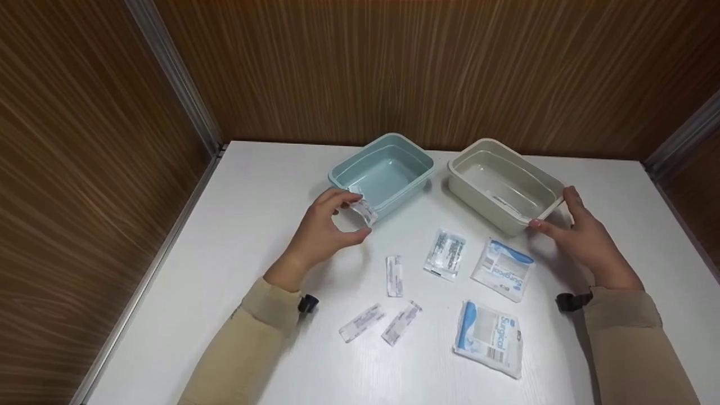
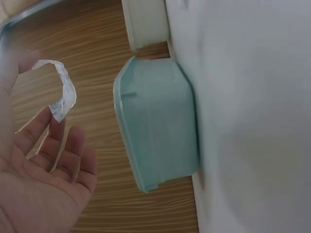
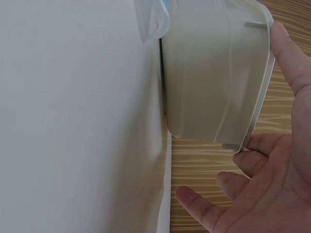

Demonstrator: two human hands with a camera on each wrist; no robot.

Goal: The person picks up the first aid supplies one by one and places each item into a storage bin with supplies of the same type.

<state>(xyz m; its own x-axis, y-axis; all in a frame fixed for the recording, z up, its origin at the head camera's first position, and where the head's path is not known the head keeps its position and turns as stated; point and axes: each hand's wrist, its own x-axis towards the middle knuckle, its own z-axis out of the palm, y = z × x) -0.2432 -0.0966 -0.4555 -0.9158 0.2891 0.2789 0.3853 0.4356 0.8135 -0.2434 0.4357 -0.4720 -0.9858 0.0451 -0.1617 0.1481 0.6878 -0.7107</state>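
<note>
My left hand (image 1: 323,228) pinches a narrow white packet (image 1: 364,212), which looks like a wrapped adhesive bandage, between thumb and fingers. In the left wrist view the packet (image 2: 68,92) bows into a curve. It is held by the near left corner of a pale blue bin (image 1: 388,174). My right hand (image 1: 588,239) grips the near right corner of a beige bin (image 1: 489,205). The right wrist view has the thumb on the rim of the beige bin (image 3: 209,73) and bent fingers at its corner, the other fingers spread away.
Several more narrow packets (image 1: 395,277) lie on the white table (image 1: 253,197). Right of them are a clear-and-white packet (image 1: 445,255) and two white-and-blue packs printed "Surgical", one farther (image 1: 503,270), one nearer (image 1: 489,340). Wood-grain walls (image 1: 394,73) stand behind and beside.
</note>
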